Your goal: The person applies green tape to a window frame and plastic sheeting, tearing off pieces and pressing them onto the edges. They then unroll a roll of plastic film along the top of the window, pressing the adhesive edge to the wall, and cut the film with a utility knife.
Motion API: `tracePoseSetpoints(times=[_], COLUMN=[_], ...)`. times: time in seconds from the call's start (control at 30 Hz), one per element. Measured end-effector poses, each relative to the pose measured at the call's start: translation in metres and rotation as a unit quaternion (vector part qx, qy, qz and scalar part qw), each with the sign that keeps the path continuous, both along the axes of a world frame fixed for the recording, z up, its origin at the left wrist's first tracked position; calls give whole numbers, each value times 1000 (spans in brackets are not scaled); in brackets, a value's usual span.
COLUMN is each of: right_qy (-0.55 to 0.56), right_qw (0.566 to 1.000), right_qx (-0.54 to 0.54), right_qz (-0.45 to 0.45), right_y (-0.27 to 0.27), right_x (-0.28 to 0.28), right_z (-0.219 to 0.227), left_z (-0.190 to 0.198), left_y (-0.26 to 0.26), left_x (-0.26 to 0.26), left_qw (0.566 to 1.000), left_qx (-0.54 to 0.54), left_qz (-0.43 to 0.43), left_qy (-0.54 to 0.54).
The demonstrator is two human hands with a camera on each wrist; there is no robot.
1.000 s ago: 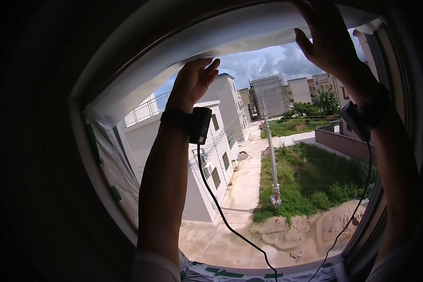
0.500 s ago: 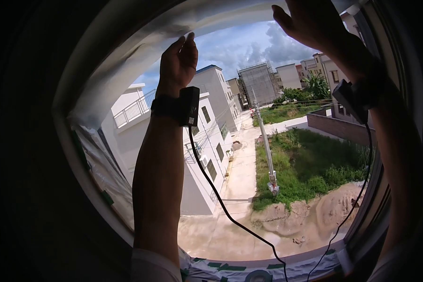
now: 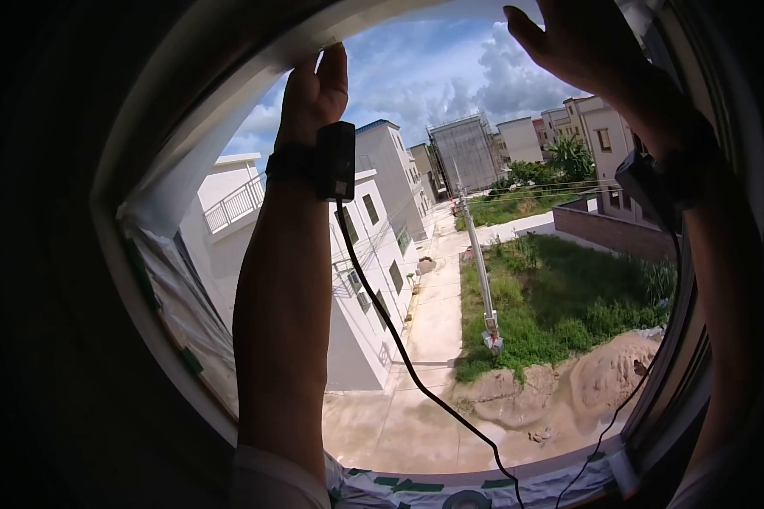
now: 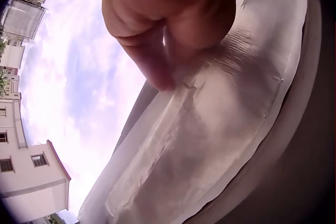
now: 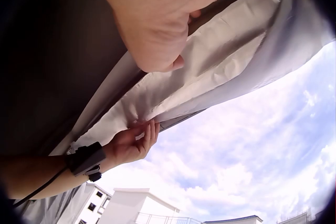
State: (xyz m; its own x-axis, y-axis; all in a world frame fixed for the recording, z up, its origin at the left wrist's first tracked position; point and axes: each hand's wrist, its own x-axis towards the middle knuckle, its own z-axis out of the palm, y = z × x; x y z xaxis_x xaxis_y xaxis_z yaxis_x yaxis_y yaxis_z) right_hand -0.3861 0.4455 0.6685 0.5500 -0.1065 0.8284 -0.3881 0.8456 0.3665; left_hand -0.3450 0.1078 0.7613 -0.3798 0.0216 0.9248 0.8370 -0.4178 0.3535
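Observation:
A white, half-clear plastic sheet (image 3: 197, 127) runs along the top arc of the window frame and hangs down its left side. Both arms reach up to it. My left hand (image 3: 316, 85) has its fingers straight up, tips against the sheet's lower edge. In the left wrist view the fingertips (image 4: 160, 77) press on the crinkled sheet (image 4: 210, 129). My right hand (image 3: 569, 38) is flat against the top right of the frame, its fingertips cut off by the picture's edge. The right wrist view shows that hand (image 5: 157, 24) pushing the sheet (image 5: 226, 56) to the dark frame, with the left hand (image 5: 131, 142) further along.
Green tape (image 3: 192, 360) holds the sheet on the left jamb, and more taped film lies on the sill (image 3: 450, 492). Cables (image 3: 407, 365) hang from both wrist cameras. Through the window are white buildings (image 3: 373, 254), a concrete lane, a pole and grass far below.
Both hands have moved higher with the sheet. Its lower edge has gone up from across the upper pane to the top of the frame, so more sky shows.

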Motion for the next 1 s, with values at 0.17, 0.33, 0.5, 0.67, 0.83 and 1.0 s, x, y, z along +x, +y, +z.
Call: tracePoseSetpoints(times=[0.17,0.33,0.5,0.67,0.83,1.0], right_qy=[12,31,35,53,-34,-308], right_qw=[1000,998,998,997,997,927], right_qx=[-11,-15,5,-49,-67,209], right_qz=[26,46,60,21,7,54], right_y=[9,12,21,33,35,37], right_x=[8,9,14,9,10,9], right_z=[-4,-5,-9,-20,-56,-207], left_z=[-4,-17,-37,-33,-107,-332], left_y=[-9,4,17,23,-14,8], left_x=[-3,4,19,27,-21,-28], left_qw=[976,984,985,996,931,921], left_qx=[-86,-30,-45,-67,-86,-40], left_qz=[-199,-174,-167,-60,-339,-254], left_qy=[-21,-24,9,21,-101,-294])
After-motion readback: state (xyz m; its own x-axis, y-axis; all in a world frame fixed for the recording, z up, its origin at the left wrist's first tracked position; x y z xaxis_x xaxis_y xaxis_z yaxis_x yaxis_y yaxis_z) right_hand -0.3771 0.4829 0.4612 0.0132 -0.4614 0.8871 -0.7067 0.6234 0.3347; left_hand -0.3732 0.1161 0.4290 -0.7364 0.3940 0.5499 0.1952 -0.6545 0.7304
